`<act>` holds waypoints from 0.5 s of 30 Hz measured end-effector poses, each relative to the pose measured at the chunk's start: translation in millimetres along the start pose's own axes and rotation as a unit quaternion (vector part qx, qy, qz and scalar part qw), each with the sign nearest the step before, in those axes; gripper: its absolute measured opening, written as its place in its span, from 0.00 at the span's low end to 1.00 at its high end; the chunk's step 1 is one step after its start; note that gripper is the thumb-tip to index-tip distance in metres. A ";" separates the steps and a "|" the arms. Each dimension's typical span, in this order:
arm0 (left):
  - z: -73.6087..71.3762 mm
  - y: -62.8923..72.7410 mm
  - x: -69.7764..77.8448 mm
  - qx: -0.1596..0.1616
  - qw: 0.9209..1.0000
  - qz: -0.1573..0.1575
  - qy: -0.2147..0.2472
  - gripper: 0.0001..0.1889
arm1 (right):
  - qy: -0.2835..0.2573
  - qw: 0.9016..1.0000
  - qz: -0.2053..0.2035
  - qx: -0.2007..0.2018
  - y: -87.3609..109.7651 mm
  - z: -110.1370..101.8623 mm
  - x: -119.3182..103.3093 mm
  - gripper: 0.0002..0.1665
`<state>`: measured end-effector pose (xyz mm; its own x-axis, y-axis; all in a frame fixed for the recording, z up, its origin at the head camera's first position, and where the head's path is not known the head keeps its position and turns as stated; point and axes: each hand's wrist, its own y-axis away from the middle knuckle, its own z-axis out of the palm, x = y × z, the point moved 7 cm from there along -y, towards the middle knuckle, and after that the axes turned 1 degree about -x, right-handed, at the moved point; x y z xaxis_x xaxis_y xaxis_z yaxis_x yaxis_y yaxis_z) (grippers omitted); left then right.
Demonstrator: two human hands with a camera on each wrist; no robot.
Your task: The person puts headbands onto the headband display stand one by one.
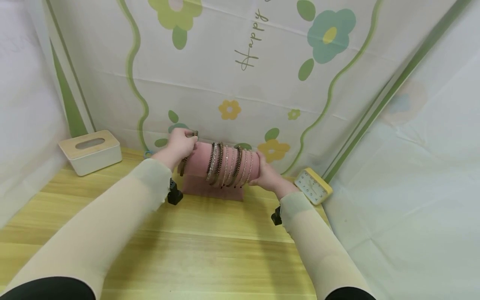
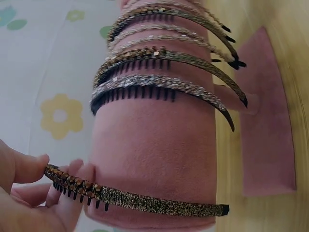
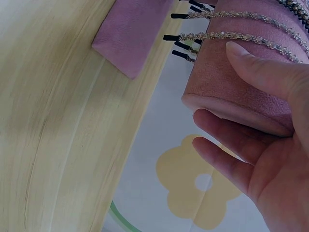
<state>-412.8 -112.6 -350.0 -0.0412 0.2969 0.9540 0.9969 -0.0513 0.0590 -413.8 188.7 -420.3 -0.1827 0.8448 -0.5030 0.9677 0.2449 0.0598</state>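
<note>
A pink velvet headband stand [image 1: 197, 159], a padded roll on a flat foot [image 2: 265, 145], carries several sparkly beaded headbands [image 2: 159, 82]. At the roll's left end my left hand [image 1: 180, 143] pinches the beaded part of a brown and gold headband [image 2: 145, 202] between thumb and fingers. That headband lies across the roll, its dark tip at the near side. My right hand [image 1: 271, 177] holds the roll's right end; in the right wrist view its thumb [image 3: 263, 70] presses the velvet and its fingers lie by the end face.
On the left of the wooden table [image 1: 202, 258] stands a white tissue box [image 1: 95, 160] with a wooden lid. A yellow clock [image 1: 313, 186] is at the right. Behind the stand hangs a flowered white cloth [image 1: 210, 71], with more cloth on both sides.
</note>
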 end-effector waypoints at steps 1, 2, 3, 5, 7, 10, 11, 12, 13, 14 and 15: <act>0.5 -0.4 0.6 0.007 0.999 0.006 -0.033 0.26 | -0.003 1.000 -0.001 0.000 0.3 -0.1 -0.1 0.74; 0.9 -0.5 1.1 0.014 0.998 0.009 -0.065 0.25 | -0.005 1.000 -0.003 0.000 0.7 -0.2 -0.2 0.74; 0.9 -0.4 1.6 0.020 0.995 0.011 -0.094 0.25 | -0.006 1.000 -0.004 0.000 1.3 -0.4 -0.6 0.74; 2.0 -0.4 0.9 0.021 0.992 0.013 -0.126 0.23 | -0.008 1.000 -0.006 0.000 2.2 -0.6 -1.2 0.74; 2.7 -1.0 0.1 0.025 0.990 0.016 -0.139 0.22 | -0.009 1.000 -0.006 -0.001 2.8 -0.8 -1.6 0.75; 2.8 -1.1 -0.1 0.032 0.989 0.020 -0.146 0.21 | -0.006 1.000 -0.005 0.000 2.8 -1.0 -1.8 0.75; 2.8 -1.3 0.0 0.034 0.988 0.021 -0.148 0.21 | -0.005 1.000 -0.005 0.000 2.6 -1.1 -1.6 0.75; 2.6 -1.5 0.3 0.037 0.988 0.023 -0.150 0.20 | -0.004 1.000 -0.005 0.000 2.5 -1.0 -1.4 0.75; 2.6 -1.8 0.6 0.038 0.987 0.024 -0.153 0.20 | -0.001 1.000 -0.004 0.001 2.4 -1.2 -1.2 0.75; 3.0 -2.1 1.1 0.037 0.987 0.024 -0.155 0.20 | 0.000 1.000 -0.005 0.001 2.3 -1.4 -0.9 0.75; 3.3 -2.5 1.7 0.037 0.986 0.025 -0.159 0.20 | 0.001 1.000 -0.005 0.001 2.4 -1.6 -0.5 0.75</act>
<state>-415.1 -108.8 -349.5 0.0201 0.5803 0.8141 0.9998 -0.0072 -0.0196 -411.7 189.6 -418.5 -0.1924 0.8432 -0.5020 0.9661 0.2526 0.0541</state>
